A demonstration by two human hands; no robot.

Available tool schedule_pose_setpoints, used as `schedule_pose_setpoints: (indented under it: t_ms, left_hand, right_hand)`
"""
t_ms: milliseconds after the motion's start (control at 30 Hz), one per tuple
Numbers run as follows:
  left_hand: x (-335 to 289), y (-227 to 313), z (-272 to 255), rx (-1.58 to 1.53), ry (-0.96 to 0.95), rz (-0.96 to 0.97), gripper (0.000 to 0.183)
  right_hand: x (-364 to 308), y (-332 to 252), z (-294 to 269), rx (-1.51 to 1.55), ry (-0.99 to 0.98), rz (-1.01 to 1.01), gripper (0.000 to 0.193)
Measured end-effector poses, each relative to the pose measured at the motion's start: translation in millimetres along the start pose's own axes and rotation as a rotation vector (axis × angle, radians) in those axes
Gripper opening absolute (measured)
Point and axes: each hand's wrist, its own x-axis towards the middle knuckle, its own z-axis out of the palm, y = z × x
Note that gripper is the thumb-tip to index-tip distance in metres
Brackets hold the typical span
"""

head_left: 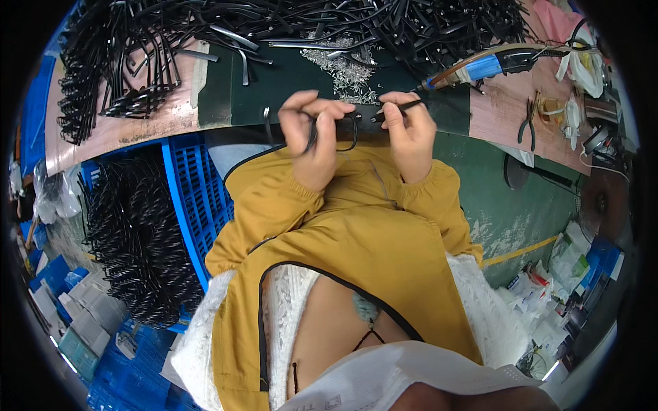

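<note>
Two hands at table edge, blk eyewear pts in both

From my remote seat I've got L hand (308, 140) & R hand (411, 140) side by side at the near edge of the table (185, 113), approx. mid-span. L hand: fingers curled, gripping a blk glasses frame (356, 130); its rim sticks out past the fingertips into the narrow gap betw. hands. R hand: thumb & index pinching a slim blk part (411, 104), inner end v. near the frame; can't tell if they touch.

Room to move: I see a strip of dk green mat (233, 92) L of the small silver bits (349, 72), which run down almost to the edge betw. hands. Far side's walled off by a blk heap of temple arms (445, 34); a 2nd heap (137, 82) crowds the L end. On R, a tool w/ blue band (483, 67) angles in, tip just beyond R hand. Pliers (526, 130) lie further R, close to the edge. Blue crate (195, 185) stands below the edge, L of the person's lap.
</note>
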Motion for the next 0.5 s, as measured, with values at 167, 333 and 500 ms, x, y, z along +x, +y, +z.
schedule_pose_setpoints:
  t_ms: [167, 333, 500]
  left_hand:
    - [-41, -3, -30, -0.065, -0.101, -0.090, 0.058]
    - [-49, -11, -33, 0.018, -0.147, 0.005, 0.056]
    - [-46, -17, -26, 0.064, -0.118, 0.091, 0.053]
  right_hand:
    - [-3, 24, 21, 0.222, -0.026, 0.206, 0.013]
    - [5, 15, 21, 0.190, -0.020, 0.165, 0.011]
    - [1, 12, 22, 0.104, -0.038, 0.126, 0.009]
